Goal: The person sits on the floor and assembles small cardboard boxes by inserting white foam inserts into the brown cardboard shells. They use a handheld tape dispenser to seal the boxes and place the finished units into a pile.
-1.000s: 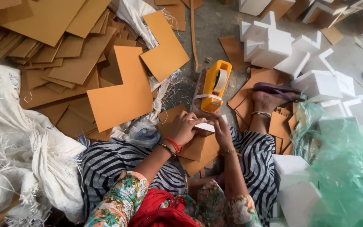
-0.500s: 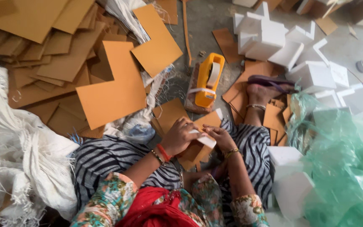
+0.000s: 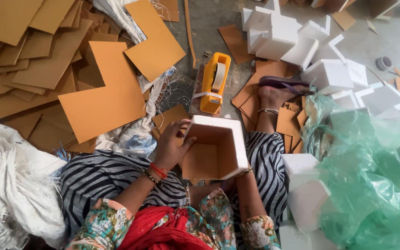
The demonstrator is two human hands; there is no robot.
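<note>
Flat brown cardboard sheets lie heaped on the floor. The left hand grips the side wall of a box, fingers curled over its rim, above the lap. The box looks folded into shape, seemingly not yet taped; the tape dispenser sits just beyond. The right hand is hidden underneath, grip unclear. Finished white boxes are piled beyond.

I see my short floral sleeves, a red scarf at my chest, and black-and-white striped trousers. My left hand wears red and beaded bangles; an anklet circles my far foot.
</note>
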